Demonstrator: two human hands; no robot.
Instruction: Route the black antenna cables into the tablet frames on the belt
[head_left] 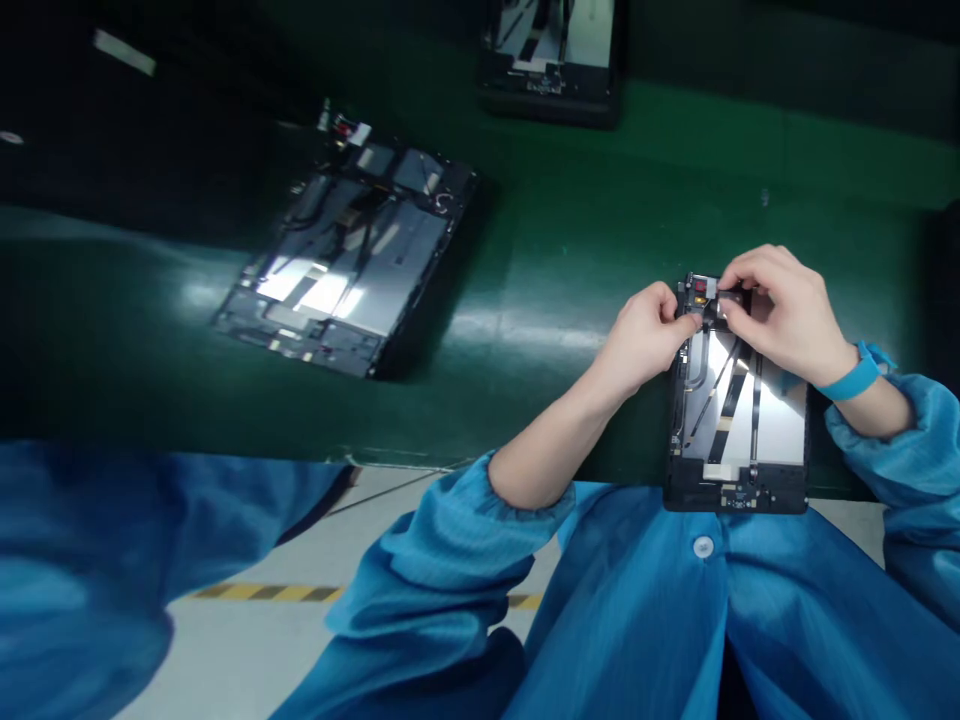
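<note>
An opened tablet (780, 420), its silvery inside and dark flat cables facing up, lies at the front edge of the green table before me. My left hand (649, 335) is closed at its upper left corner, the thumb on the top section and the other fingers curled. Over the same top section, my right hand (787, 310) is pinched, fingertips and thumb close to a small part that they mostly hide. Small red and orange pieces (700, 292) show between the two hands. A blue band (851, 378) circles my right wrist.
Another opened tablet (405, 250) lies tilted on the green table (525, 290) to the left. A third tablet (555, 100) sits at the back, cut by the frame. At lower left is another person's blue sleeve (67, 580).
</note>
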